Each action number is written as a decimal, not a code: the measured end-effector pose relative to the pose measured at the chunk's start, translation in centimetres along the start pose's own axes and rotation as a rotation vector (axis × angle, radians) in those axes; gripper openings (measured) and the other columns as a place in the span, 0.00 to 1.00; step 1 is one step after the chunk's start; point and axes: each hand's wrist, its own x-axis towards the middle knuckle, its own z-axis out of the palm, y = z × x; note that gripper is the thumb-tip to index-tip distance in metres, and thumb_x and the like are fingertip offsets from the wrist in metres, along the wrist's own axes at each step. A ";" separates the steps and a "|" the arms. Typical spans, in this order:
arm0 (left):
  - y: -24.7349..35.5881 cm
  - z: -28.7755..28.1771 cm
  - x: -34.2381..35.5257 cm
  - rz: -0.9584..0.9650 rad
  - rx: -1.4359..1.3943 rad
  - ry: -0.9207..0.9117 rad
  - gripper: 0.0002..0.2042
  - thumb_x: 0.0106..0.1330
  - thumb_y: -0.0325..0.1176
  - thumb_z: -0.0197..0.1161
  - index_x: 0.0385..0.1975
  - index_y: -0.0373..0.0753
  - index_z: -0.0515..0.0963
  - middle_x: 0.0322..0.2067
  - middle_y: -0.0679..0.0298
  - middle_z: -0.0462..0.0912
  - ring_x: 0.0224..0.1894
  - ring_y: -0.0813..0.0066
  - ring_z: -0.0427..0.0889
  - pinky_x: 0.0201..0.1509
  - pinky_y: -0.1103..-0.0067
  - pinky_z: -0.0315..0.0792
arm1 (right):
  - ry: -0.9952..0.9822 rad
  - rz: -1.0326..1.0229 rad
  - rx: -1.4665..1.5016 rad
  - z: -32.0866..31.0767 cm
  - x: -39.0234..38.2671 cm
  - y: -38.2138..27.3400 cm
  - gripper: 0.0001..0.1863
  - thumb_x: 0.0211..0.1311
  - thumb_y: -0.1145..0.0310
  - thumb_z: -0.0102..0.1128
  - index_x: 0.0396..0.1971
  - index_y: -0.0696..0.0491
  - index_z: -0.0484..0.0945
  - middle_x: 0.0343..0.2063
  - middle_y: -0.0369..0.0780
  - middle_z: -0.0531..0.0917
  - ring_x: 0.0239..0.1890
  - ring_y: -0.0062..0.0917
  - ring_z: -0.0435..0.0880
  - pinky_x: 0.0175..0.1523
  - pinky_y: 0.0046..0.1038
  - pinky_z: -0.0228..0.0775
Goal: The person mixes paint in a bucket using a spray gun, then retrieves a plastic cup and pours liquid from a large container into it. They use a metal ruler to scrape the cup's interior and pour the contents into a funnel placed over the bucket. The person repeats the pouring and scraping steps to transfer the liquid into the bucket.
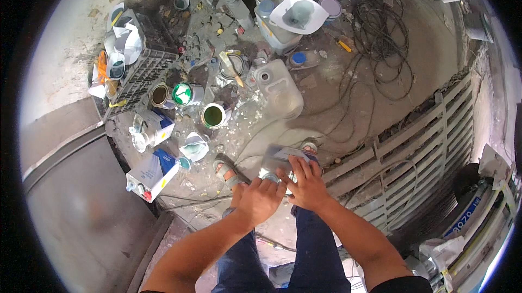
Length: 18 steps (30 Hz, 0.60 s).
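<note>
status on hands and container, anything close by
Left hand, right hand both on container. Container by the feet. Plastic jug just beyond.

black sleeves (401, 285), navy trousers (314, 249)

There are two hands (260, 200) (307, 183) and one container (278, 154) under them, with two sandals (222, 167) (310, 146) nearby. Three open paint cans (170, 105) (197, 95) (227, 112) stand in one group, and two blue-and-white tins (165, 123) (149, 176) near them. Also in view are one crate (151, 67), one paintbrush (236, 73), one large translucent jug (287, 97), one blue-capped bottle (309, 60), one yellow-handled tool (344, 46), one tangle of cable (375, 29) and one slatted grille (416, 149).
</note>
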 end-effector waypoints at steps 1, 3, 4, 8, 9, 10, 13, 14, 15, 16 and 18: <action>0.6 -0.4 0.5 -0.011 0.005 -0.005 0.14 0.47 0.30 0.57 0.36 0.35 0.75 0.23 0.67 0.73 0.28 0.71 0.74 0.33 0.75 0.67 | 0.009 -0.003 -0.001 -0.2 -0.3 0.2 0.47 0.34 0.59 0.69 0.63 0.40 0.62 0.60 0.52 0.62 0.61 0.44 0.62 0.56 0.49 0.54; 1.6 -0.8 1.4 -0.031 0.006 -0.013 0.13 0.48 0.30 0.57 0.35 0.35 0.75 0.24 0.66 0.73 0.28 0.70 0.74 0.33 0.74 0.68 | 0.052 0.004 -0.004 -0.5 -1.1 0.8 0.47 0.34 0.59 0.69 0.63 0.41 0.63 0.60 0.52 0.62 0.60 0.44 0.62 0.55 0.49 0.54; 1.6 -0.8 1.6 -0.017 -0.006 -0.024 0.13 0.48 0.31 0.58 0.34 0.36 0.75 0.24 0.66 0.73 0.29 0.69 0.74 0.34 0.74 0.68 | 0.074 0.007 -0.005 -0.6 -1.4 1.0 0.47 0.34 0.59 0.69 0.63 0.41 0.63 0.60 0.53 0.62 0.60 0.44 0.62 0.55 0.48 0.53; 0.6 -0.6 1.8 0.034 -0.033 -0.064 0.10 0.48 0.32 0.58 0.31 0.38 0.74 0.26 0.65 0.73 0.33 0.67 0.74 0.36 0.74 0.70 | 0.072 0.061 -0.008 -1.5 -2.7 1.3 0.45 0.32 0.58 0.69 0.60 0.43 0.67 0.60 0.53 0.63 0.59 0.43 0.64 0.55 0.47 0.53; 0.5 -0.6 2.2 0.048 -0.034 -0.071 0.09 0.49 0.32 0.58 0.30 0.38 0.74 0.26 0.65 0.72 0.34 0.67 0.74 0.36 0.73 0.70 | 0.093 0.062 -0.015 -1.4 -3.1 1.6 0.43 0.30 0.57 0.70 0.57 0.43 0.70 0.60 0.54 0.63 0.59 0.42 0.64 0.56 0.47 0.53; 0.5 -0.6 2.6 0.063 -0.045 -0.062 0.08 0.48 0.34 0.59 0.28 0.40 0.74 0.26 0.65 0.72 0.35 0.67 0.74 0.37 0.73 0.70 | 0.114 0.064 -0.022 -1.4 -3.5 1.8 0.42 0.29 0.55 0.71 0.55 0.44 0.73 0.60 0.54 0.62 0.58 0.41 0.65 0.56 0.46 0.53; 1.7 0.3 2.8 0.122 0.033 -0.149 0.06 0.48 0.35 0.58 0.25 0.42 0.74 0.25 0.66 0.71 0.34 0.68 0.74 0.35 0.74 0.69 | 0.113 0.070 -0.020 -1.6 -4.7 2.2 0.41 0.28 0.56 0.70 0.54 0.44 0.73 0.59 0.53 0.63 0.58 0.41 0.65 0.56 0.46 0.53; 2.1 0.3 3.0 0.153 0.062 -0.172 0.06 0.48 0.35 0.58 0.24 0.42 0.74 0.25 0.66 0.71 0.33 0.69 0.73 0.34 0.75 0.68 | 0.110 0.075 -0.003 -1.6 -5.1 2.4 0.42 0.29 0.57 0.70 0.55 0.44 0.72 0.59 0.53 0.63 0.59 0.41 0.64 0.56 0.46 0.53; 2.5 0.2 3.3 0.183 0.091 -0.195 0.06 0.48 0.36 0.58 0.23 0.43 0.74 0.24 0.66 0.71 0.32 0.69 0.73 0.34 0.75 0.68 | 0.108 0.080 0.015 -1.5 -5.5 2.5 0.42 0.29 0.58 0.69 0.56 0.45 0.71 0.58 0.53 0.64 0.59 0.41 0.64 0.55 0.46 0.53; 2.8 0.2 3.5 0.213 0.121 -0.218 0.05 0.48 0.36 0.58 0.22 0.43 0.74 0.24 0.66 0.71 0.31 0.70 0.73 0.33 0.75 0.67 | 0.107 0.084 0.033 -1.3 -5.8 2.5 0.42 0.30 0.59 0.69 0.57 0.45 0.70 0.58 0.53 0.64 0.59 0.41 0.63 0.54 0.46 0.53; 3.1 0.4 4.0 0.257 0.140 -0.212 0.05 0.48 0.35 0.57 0.21 0.43 0.74 0.23 0.66 0.70 0.30 0.70 0.73 0.32 0.76 0.66 | 0.142 0.121 0.021 -0.7 -6.5 2.6 0.41 0.28 0.58 0.69 0.55 0.45 0.73 0.58 0.52 0.64 0.58 0.41 0.65 0.55 0.45 0.54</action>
